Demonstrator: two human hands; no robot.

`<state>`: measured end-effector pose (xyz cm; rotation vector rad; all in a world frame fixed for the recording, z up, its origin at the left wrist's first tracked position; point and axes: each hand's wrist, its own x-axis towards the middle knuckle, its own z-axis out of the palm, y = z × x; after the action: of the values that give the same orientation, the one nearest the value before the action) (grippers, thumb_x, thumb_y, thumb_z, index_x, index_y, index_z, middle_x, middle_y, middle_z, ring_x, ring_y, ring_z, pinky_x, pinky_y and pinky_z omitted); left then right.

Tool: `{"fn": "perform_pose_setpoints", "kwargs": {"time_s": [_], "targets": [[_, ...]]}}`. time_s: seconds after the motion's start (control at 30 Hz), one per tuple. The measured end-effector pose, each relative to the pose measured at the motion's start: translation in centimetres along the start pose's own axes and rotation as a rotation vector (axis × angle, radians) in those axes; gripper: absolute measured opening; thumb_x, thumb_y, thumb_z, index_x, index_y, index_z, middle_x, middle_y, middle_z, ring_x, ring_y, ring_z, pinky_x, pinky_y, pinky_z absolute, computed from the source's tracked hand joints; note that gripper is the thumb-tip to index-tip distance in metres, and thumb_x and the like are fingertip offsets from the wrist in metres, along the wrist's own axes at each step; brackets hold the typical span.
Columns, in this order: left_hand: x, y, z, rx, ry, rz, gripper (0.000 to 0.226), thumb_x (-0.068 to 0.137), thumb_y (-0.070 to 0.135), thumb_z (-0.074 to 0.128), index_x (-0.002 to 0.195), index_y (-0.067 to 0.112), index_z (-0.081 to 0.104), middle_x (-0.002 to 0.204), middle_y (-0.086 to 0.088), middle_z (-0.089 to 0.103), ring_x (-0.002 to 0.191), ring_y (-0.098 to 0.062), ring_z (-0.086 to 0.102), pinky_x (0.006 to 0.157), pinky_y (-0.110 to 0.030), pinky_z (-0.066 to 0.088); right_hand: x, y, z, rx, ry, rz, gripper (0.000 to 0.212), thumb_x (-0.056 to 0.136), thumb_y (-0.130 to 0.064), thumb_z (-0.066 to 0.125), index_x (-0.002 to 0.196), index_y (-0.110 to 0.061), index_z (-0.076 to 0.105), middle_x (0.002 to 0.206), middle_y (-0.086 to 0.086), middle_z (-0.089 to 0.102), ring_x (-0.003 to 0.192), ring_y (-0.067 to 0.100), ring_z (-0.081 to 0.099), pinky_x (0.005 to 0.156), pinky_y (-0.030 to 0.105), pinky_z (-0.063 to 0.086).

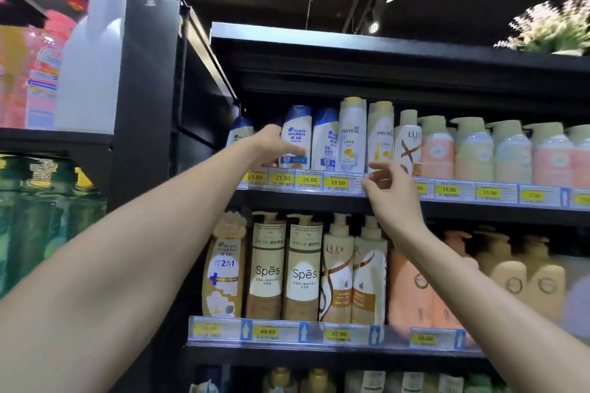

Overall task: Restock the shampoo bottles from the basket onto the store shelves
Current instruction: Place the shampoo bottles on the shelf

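Clasped round its left flank by the left hand (274,143), thumb laid across the label: Head & Shoulders bottle (295,137), upright on the upper shelf (319,198), about eleven o'clock from frame centre. Pressed close at three o'clock by a second Head & Shoulders bottle (325,140), then a Pantene bottle (351,134). At five o'clock, right hand (386,188), fingers apart, loosely bent, holding nothing, just before the price rail (338,183). Likely hazards: pushing in crooked and toppling the tight neighbours; letting go too near the edge and tipping over the rail. No basket in view.
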<state>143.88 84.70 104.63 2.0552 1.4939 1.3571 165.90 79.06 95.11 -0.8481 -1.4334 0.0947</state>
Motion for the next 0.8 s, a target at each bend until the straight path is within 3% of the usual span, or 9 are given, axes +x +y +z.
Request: {"fn": "perform_pose_setpoints", "kwargs": {"time_s": [0.07,0.17,0.27,0.37,0.43,0.53,0.67,0.8], "targets": [[-0.5,0.2,0.0,0.012,-0.01,0.016,0.024,0.087,0.03,0.074,0.104,0.02,0.06,0.108,-0.003,0.067,0.101,-0.021,0.062,0.088,-0.038,0.051,-0.4,0.1,0.0,0.004,-0.003,-0.006,0.026,0.092,-0.01,0.058,0.118,-0.015,0.058,0.096,-0.002,0.062,0.087,0.006,0.058,0.066,0.011,0.042],[-1.0,0.1,0.3,0.013,-0.03,0.053,0.027,0.089,0.033,0.071,0.109,0.018,0.061,0.108,-0.003,0.069,0.102,-0.021,0.064,0.083,-0.033,0.051,-0.4,-0.1,-0.4,-0.02,-0.019,-0.018,0.026,0.092,-0.01,0.058,0.116,-0.017,0.059,0.097,-0.002,0.063,0.084,0.002,0.057,0.065,0.01,0.041],[-1.5,0.0,0.8,0.077,0.086,0.049,0.06,0.087,0.044,0.071,0.132,0.012,0.049,0.118,-0.003,0.064,0.101,-0.02,0.063,0.079,-0.032,0.052,-0.4,-0.4,-1.3,-0.067,-0.033,-0.059,0.024,0.09,-0.008,0.058,0.112,-0.018,0.06,0.094,-0.002,0.064,0.086,0.008,0.059,0.069,0.016,0.044],[-2.4,-0.1,1.4,0.245,0.261,0.113,0.091,0.084,0.055,0.07,0.151,0.011,0.027,0.142,-0.008,0.049,0.123,-0.027,0.054,0.097,-0.041,0.049,-0.5,0.1,-2.6,-0.165,-0.051,-0.066,0.025,0.087,-0.012,0.061,0.111,-0.019,0.06,0.094,-0.001,0.062,0.088,0.015,0.059,0.076,0.027,0.05],[-3.9,-0.3,1.7,0.363,0.351,0.178,0.09,0.083,0.058,0.068,0.151,0.013,0.029,0.143,-0.012,0.046,0.129,-0.03,0.047,0.102,-0.045,0.044,-0.7,0.8,-3.4,-0.28,-0.072,-0.068,0.027,0.086,-0.018,0.064,0.112,-0.02,0.058,0.095,-0.003,0.06,0.089,0.016,0.059,0.078,0.033,0.052],[-7.2,-0.8,2.4,0.57,0.446,0.275,0.081,0.082,0.061,0.064,0.146,0.021,0.037,0.134,-0.009,0.048,0.126,-0.028,0.044,0.098,-0.044,0.042,-1.7,1.7,-4.8,-0.521,-0.157,-0.101,0.038,0.082,-0.023,0.065,0.118,-0.018,0.056,0.104,-0.001,0.056,0.101,0.02,0.055,0.081,0.034,0.046],[-12.1,-1.0,3.7,0.9,0.367,0.346,0.078,0.082,0.062,0.061,0.147,0.025,0.038,0.133,-0.007,0.048,0.121,-0.027,0.045,0.095,-0.043,0.041,-4.2,2.4,-6.7,-0.794,-0.272,-0.131,0.054,0.08,-0.033,0.066,0.128,-0.015,0.05,0.124,0.008,0.049,0.117,0.028,0.045,0.093,0.04,0.041],[-16.7,-0.4,6.0,1.045,0.302,0.34,0.079,0.082,0.065,0.058,0.147,0.025,0.037,0.136,-0.008,0.047,0.124,-0.029,0.045,0.095,-0.044,0.042,-7.3,2.9,-8.8,-0.844,-0.41,-0.128,0.071,0.08,-0.045,0.066,0.14,-0.019,0.04,0.133,0.009,0.042,0.122,0.029,0.041,0.098,0.043,0.037]]}}
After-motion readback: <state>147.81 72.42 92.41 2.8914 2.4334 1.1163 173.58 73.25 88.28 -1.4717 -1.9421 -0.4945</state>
